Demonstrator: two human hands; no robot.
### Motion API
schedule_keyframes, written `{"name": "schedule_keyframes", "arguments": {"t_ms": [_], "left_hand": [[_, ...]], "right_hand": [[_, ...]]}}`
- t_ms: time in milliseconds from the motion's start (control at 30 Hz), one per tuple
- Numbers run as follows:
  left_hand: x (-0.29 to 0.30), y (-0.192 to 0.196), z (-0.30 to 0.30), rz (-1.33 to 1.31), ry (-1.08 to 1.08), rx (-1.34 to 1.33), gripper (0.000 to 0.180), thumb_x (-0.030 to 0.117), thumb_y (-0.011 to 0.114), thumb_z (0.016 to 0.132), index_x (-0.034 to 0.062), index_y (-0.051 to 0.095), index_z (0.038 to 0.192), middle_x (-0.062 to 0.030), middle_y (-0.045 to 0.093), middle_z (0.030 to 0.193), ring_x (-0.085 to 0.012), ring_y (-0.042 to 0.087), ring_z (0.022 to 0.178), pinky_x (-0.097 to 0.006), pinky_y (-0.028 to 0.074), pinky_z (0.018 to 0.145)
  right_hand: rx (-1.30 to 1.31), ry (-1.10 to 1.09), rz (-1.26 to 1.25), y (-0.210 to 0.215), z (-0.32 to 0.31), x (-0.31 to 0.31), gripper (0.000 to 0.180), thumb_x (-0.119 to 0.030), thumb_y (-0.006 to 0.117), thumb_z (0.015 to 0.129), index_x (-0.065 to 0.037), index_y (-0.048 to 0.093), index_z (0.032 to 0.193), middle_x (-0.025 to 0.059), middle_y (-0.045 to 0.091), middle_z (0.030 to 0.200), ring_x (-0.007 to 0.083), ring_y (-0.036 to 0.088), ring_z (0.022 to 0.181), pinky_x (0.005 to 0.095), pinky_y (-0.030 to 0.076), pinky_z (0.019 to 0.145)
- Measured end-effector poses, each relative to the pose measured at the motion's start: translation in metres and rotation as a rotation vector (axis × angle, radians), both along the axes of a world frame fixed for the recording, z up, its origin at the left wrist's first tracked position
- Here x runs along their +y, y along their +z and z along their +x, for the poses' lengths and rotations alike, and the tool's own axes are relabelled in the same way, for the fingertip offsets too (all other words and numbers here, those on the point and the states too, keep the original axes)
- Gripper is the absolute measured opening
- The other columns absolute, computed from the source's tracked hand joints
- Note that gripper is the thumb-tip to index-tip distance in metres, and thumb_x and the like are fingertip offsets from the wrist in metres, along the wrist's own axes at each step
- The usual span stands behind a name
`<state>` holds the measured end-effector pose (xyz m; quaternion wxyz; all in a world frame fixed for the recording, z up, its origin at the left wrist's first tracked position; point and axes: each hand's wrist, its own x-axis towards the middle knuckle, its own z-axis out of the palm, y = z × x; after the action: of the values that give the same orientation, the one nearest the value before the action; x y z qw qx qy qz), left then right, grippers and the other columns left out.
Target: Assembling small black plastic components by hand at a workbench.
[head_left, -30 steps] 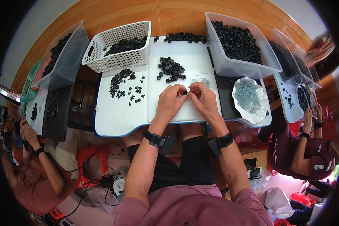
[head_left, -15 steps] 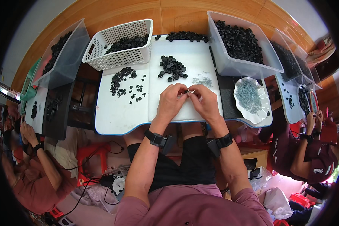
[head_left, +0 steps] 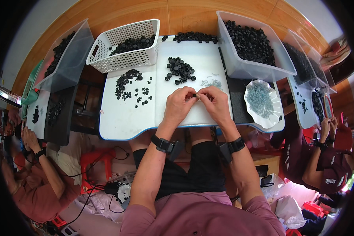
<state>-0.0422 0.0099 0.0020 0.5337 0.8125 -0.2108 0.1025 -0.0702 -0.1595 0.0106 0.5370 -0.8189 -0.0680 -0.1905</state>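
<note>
Evidently one small black piece (head_left: 194,95) is in work: I have it pinched between thumb and forefinger of the left hand (head_left: 178,104), while the fingertips of the right hand (head_left: 216,104) meet against its side. Whether those grip it or something thin, I cannot tell.

I'd judge this piece unfinished and much left over. Beyond my fingers sits a heap of black parts (head_left: 179,70); just past the right fingertips lie loose pale pins (head_left: 212,84), with more in the scalloped dish (head_left: 277,107) farther right. Scattered black pieces (head_left: 126,84) spread to the left. Which group is finished, I cannot tell.

For moving, I have white tabletop (head_left: 122,122) to the left of my fingers and a narrower strip toward me, ending at the blue front edge (head_left: 135,137). Far right, the clear bin (head_left: 255,71) walls me in; far left, the perforated basket (head_left: 126,63) does.
</note>
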Motion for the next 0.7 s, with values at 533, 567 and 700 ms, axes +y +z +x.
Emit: {"name": "schedule_keyframes", "arguments": {"t_ms": [533, 567, 700], "left_hand": [[0.0012, 0.0053, 0.0003, -0.291, 0.186, 0.188, 0.022, 0.004, 0.080, 0.089, 0.0020, 0.072, 0.109, -0.0014, 0.074, 0.092, -0.0043, 0.057, 0.073, -0.021, 0.049, 0.068], [0.0012, 0.0059, -0.0001, -0.282, 0.155, 0.218, 0.022, 0.005, 0.080, 0.089, 0.0021, 0.072, 0.110, -0.0014, 0.074, 0.092, -0.0046, 0.058, 0.073, -0.021, 0.050, 0.068], [0.0017, 0.0067, -0.0015, -0.237, 0.056, 0.203, 0.022, 0.005, 0.081, 0.088, 0.0048, 0.075, 0.109, -0.0005, 0.074, 0.092, -0.0062, 0.060, 0.075, -0.022, 0.049, 0.067]], "right_hand": [[-0.134, -0.137, -0.184, 0.0015, -0.0043, -0.0019, 0.016, -0.004, 0.078, 0.083, -0.005, 0.073, 0.098, 0.0086, 0.067, 0.085, 0.0219, 0.061, 0.067, 0.0343, 0.048, 0.062], [-0.094, -0.142, -0.119, 0.0029, -0.0047, -0.0016, 0.015, -0.003, 0.077, 0.085, -0.005, 0.073, 0.099, 0.0084, 0.068, 0.085, 0.0199, 0.060, 0.066, 0.0322, 0.048, 0.061], [-0.087, -0.109, -0.036, 0.0063, -0.0051, 0.0003, 0.015, -0.003, 0.075, 0.088, -0.004, 0.074, 0.103, 0.0066, 0.072, 0.090, 0.0138, 0.060, 0.066, 0.0281, 0.046, 0.060]]}}
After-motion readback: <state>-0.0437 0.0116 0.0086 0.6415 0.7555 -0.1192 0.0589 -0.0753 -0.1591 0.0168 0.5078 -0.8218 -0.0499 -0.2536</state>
